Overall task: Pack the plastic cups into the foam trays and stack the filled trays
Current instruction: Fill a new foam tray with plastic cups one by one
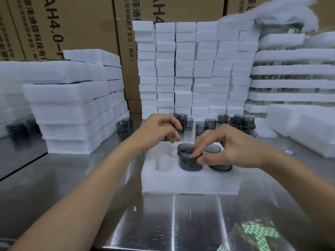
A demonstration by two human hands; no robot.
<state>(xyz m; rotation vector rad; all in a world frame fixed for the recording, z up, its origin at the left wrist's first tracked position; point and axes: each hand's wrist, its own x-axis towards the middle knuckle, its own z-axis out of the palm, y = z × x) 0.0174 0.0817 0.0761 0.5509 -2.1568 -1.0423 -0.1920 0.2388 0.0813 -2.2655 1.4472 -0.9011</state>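
Head view: on a steel table (181,223) a white foam tray (190,181) holds a smoky grey middle cup (189,163) and a right-pocket cup (212,148) beside it, upright in their pockets — the right hand (230,147) pinches the middle cup's rim, the left hand (161,127) hovers over the tray's far-left corner, fingers loosely curled, empty

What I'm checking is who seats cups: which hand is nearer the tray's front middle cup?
Right. The right hand pinches the front middle cup at its rim; the left hand hovers apart, above the tray's back left.
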